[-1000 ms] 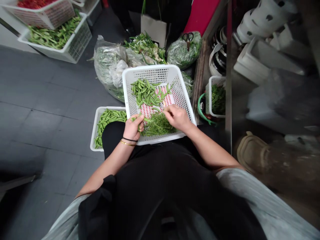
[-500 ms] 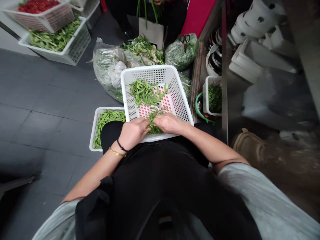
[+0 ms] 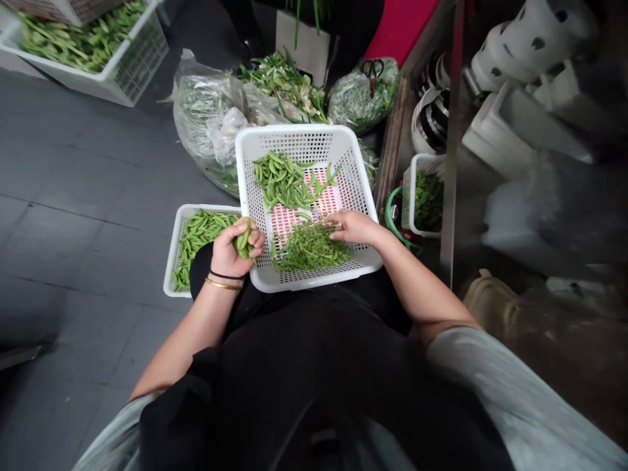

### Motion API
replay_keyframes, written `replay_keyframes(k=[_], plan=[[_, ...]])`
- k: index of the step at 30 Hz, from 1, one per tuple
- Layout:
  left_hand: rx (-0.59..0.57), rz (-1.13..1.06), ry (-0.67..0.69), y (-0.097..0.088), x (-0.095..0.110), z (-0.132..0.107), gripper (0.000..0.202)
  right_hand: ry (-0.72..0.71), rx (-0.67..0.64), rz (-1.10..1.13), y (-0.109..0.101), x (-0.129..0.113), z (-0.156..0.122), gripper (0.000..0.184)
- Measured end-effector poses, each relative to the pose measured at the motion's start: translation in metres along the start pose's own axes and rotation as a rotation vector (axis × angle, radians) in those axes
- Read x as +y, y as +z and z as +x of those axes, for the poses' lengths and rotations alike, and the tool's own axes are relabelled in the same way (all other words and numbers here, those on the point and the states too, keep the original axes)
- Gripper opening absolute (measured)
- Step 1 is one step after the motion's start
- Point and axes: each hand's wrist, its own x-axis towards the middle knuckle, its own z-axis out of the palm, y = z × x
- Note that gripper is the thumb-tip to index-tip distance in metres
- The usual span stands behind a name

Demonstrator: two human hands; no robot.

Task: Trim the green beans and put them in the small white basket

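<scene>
A white perforated basket (image 3: 362,186) rests on my lap, with whole green pea pods (image 3: 284,180) heaped at its far side and a pile of thin green strings (image 3: 309,247) at its near side. My left hand (image 3: 234,252) is curled round a few pea pods (image 3: 244,238) above the gap between this basket and a smaller white basket (image 3: 173,255) of pods on the floor to the left. At the right edge of the strings pile, my right hand (image 3: 354,227) has its fingertips pinched together; whatever they hold is too small to make out.
Clear plastic bags of greens (image 3: 210,124) lie on the grey tiled floor beyond the lap basket. A large white crate of green pods (image 3: 125,72) stands far left. A small basket of greens (image 3: 426,199) and a green-rimmed bowl (image 3: 392,219) sit at right beside a metal edge.
My hands were together over the strings pile. My left hand has now swung left with pods in it, and my right hand has moved right to the pile's edge.
</scene>
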Motion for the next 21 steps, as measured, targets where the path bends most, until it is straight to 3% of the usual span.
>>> replay_keyframes(k=[3, 6, 9, 12, 15, 18, 21], plan=[[-0.047, -0.028, -0.077, 0.002, -0.008, 0.002, 0.03, 0.044, 0.092, -0.081, 0.014, -0.006, 0.053, 0.028], [-0.1, -0.027, -0.136, 0.006, -0.018, 0.003, 0.036, 0.04, -0.002, -0.15, 0.035, -0.02, 0.101, 0.025], [-0.108, -0.034, -0.204, 0.005, -0.023, 0.004, 0.031, 0.04, -0.043, -0.161, 0.042, -0.021, 0.117, 0.021], [-0.007, 0.059, -0.193, 0.006, -0.028, 0.007, 0.024, 0.059, 0.061, 0.049, 0.032, -0.015, 0.099, 0.018], [0.13, 0.287, -0.032, 0.013, -0.034, 0.008, 0.029, 0.032, 0.058, 0.604, 0.021, -0.02, 0.062, 0.018], [0.048, 0.466, 0.005, 0.022, -0.038, 0.007, 0.034, -0.073, -0.018, 0.939, 0.018, -0.038, 0.026, 0.023], [-0.106, 0.44, -0.078, 0.027, -0.039, 0.002, 0.03, -0.188, 0.078, 0.748, 0.013, -0.053, 0.003, 0.024]])
